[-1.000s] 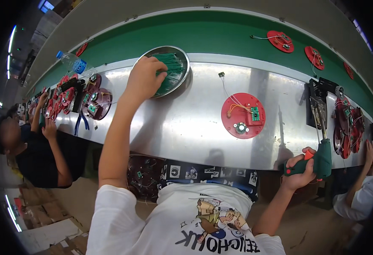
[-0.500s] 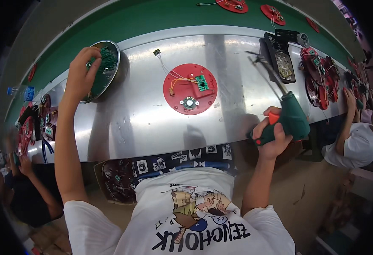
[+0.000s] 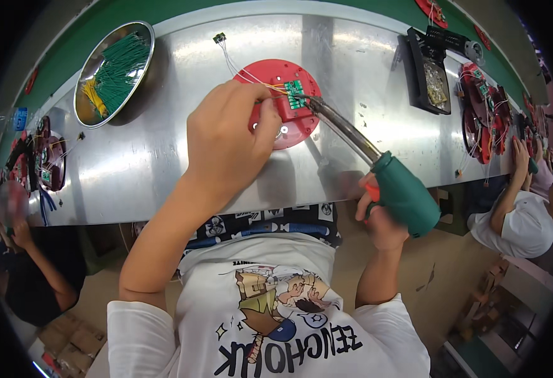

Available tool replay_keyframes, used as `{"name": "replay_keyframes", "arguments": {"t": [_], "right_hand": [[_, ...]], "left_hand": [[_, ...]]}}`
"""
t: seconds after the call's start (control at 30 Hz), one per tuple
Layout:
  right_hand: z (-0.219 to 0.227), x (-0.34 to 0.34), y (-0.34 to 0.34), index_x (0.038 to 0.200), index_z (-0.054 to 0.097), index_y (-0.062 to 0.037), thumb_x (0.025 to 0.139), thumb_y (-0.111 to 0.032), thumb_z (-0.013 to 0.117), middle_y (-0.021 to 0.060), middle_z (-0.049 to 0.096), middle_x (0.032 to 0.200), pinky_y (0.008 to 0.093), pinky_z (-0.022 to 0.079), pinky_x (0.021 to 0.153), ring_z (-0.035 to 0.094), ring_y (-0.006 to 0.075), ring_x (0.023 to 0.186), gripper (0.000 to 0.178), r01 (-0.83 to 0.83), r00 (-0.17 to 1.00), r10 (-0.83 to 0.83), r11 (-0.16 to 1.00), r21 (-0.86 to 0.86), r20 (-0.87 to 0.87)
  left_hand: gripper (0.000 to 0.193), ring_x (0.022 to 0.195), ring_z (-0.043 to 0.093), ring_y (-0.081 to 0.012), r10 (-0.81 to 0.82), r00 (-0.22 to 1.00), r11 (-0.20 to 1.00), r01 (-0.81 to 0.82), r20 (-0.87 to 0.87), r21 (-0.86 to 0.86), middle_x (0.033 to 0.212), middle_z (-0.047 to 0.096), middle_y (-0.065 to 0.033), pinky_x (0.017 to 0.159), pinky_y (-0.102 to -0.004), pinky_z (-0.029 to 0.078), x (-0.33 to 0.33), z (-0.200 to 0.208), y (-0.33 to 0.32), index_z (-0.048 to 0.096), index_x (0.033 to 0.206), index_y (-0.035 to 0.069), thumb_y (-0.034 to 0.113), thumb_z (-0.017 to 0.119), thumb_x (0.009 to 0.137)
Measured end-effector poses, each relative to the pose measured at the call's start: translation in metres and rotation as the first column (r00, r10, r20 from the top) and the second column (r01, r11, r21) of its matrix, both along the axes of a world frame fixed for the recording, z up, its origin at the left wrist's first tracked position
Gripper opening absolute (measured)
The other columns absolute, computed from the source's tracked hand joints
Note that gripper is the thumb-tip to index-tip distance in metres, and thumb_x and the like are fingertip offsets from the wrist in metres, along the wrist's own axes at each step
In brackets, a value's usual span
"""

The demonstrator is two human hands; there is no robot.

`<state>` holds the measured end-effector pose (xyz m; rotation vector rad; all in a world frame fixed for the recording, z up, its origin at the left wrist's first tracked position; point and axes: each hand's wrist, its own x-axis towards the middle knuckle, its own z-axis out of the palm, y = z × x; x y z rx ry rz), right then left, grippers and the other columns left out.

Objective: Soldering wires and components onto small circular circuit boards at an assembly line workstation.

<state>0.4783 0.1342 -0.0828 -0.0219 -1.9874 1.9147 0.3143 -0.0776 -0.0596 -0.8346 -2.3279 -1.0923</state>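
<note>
The red disc (image 3: 287,123) lay mid-bench on the brushed steel, with a small green circuit board (image 3: 294,94) on its far side. My left hand (image 3: 229,142) was pinching a wire down against it. My right hand (image 3: 380,217) was closed around the teal plastic soldering gun (image 3: 402,192), its tip at the board. I judged the soldering underway, unfinished; the steel bowl (image 3: 143,38) at far left held many green wires.

steel bench (image 3: 163,157): red disc (image 3: 295,126), bowl (image 3: 100,107)
</note>
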Motion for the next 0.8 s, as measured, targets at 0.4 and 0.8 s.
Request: {"name": "replay_keyframes", "arguments": {"t": [0.4, 0.8], "right_hand": [[0.010, -0.004, -0.001, 0.115, 0.059, 0.0110, 0.085, -0.021, 0.066, 0.0224, 0.060, 0.100, 0.0269, 0.043, 0.044, 0.055, 0.0198, 0.049, 0.044, -0.012, 0.997, 0.014, 1.000, -0.029, 0.076], [0.011, -0.006, 0.006, 0.112, 0.053, 0.0136, 0.088, -0.024, 0.065, 0.0256, 0.056, 0.095, 0.0269, 0.045, 0.044, 0.057, 0.0203, 0.047, 0.046, 0.026, 0.994, -0.016, 0.996, -0.091, 0.107]], "left_hand": [[0.006, 0.054, 0.058, -0.0199, -0.067, 0.993, 0.997, 0.064, 0.093, 0.031, 0.069, 0.062, -0.0081, 0.051, -0.0317, 0.046, -0.003, -0.007, 0.001, 0.065, 0.084, 0.003, 0.003, 0.069, 0.081], [0.006, 0.058, 0.062, -0.0225, -0.056, 0.994, 0.998, 0.055, 0.092, 0.013, 0.074, 0.066, -0.0104, 0.053, -0.0322, 0.050, -0.005, -0.010, 0.001, 0.065, 0.084, 0.002, 0.003, 0.069, 0.080]]}}
